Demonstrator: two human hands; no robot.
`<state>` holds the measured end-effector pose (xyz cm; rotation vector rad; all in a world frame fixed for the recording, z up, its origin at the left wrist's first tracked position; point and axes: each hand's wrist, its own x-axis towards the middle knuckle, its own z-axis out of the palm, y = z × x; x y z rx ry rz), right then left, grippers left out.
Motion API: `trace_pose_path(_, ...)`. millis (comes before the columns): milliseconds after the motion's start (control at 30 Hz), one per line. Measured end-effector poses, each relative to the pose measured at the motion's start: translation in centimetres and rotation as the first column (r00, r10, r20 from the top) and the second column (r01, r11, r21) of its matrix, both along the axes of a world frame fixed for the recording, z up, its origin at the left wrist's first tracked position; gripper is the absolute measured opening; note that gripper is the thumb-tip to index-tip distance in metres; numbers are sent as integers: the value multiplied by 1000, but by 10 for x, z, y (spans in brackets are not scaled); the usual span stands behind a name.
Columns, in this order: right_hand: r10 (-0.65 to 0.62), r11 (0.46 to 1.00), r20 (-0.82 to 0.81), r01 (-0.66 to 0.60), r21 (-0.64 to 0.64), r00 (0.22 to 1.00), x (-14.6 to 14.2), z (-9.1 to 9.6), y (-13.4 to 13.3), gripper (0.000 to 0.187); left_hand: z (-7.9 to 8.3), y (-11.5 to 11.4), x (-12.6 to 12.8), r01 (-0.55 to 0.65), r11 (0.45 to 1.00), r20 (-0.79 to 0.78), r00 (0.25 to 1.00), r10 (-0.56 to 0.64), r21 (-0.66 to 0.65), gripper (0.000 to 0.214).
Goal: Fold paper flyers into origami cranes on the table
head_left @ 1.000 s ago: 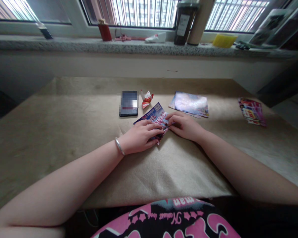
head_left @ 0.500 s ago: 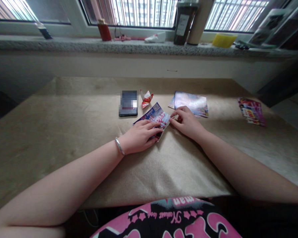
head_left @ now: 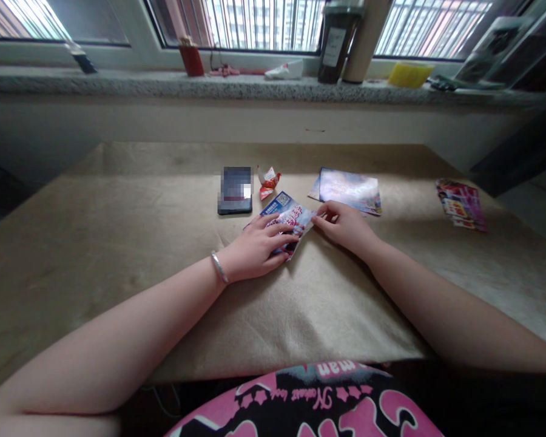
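A printed paper leaflet (head_left: 303,218) with a QR code and pink lettering lies at an angle on the table, partly folded. My left hand (head_left: 266,243) rests flat over its lower left part with the fingers spread, hiding some of the print. The thumb and fingertips of my right hand (head_left: 339,222) pinch the leaflet's right edge. Just beyond the leaflet stands a folded red and white paper crane (head_left: 270,183). To the crane's left is a dark phone-like object (head_left: 235,191), its face pixelated.
Pale printed sheets (head_left: 350,189) lie beyond my right hand. A fan of pink and purple printed papers (head_left: 461,205) sits farther right on the brown-covered table (head_left: 95,243). Along the stone windowsill (head_left: 141,85) stand a red container (head_left: 192,57), a dark jar (head_left: 338,45) and a yellow item (head_left: 410,74).
The leaflet's upper part has shifted slightly, with its QR corner now a little lower and to the left. My right hand has moved slightly down; my left hand stays nearly in place.
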<state>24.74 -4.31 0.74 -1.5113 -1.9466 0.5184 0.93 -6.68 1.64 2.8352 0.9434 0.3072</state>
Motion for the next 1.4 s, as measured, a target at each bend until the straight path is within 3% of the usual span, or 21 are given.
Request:
trace_pose_path(200, -12, 999, -111, 8, -39, 994, -2, -1, -2, 14, -1, 2, -1, -2, 1000, -26, 1000, 3, 27, 36)
trace_pose_path(567, 37, 978, -105, -14, 210, 994, -6, 1, -8, 12, -2, 0, 1, -61, 998, -3, 998, 61, 1, 43)
trace_pose_path(767, -13, 981, -181, 48, 190, 983, -13, 6, -16, 37, -4, -1, 0, -136, 990, 53, 989, 138, -49, 55)
trace_pose_path(867, 36, 986, -217, 1, 170, 976, -15, 6, -18, 27, -7, 0, -1, -150, 987, 117, 981, 157, -63, 65)
trace_pose_path(967, 66, 986, -193, -34, 165, 979, -16, 5, -18, 13, -9, 0, -2, -147, 988, 170, 973, 155, -55, 74)
trace_pose_path(1133, 114, 977, -150, -83, 199, 982, -17, 5, -19, 11, -11, 1, -4, -121, 993, 225, 967, 120, -13, 83)
trace_pose_path(1400, 176, 964, -15, -169, 204, 984, -14, 7, -22, 12, -4, -2, -6, -77, 996, 184, 979, 85, -47, 91)
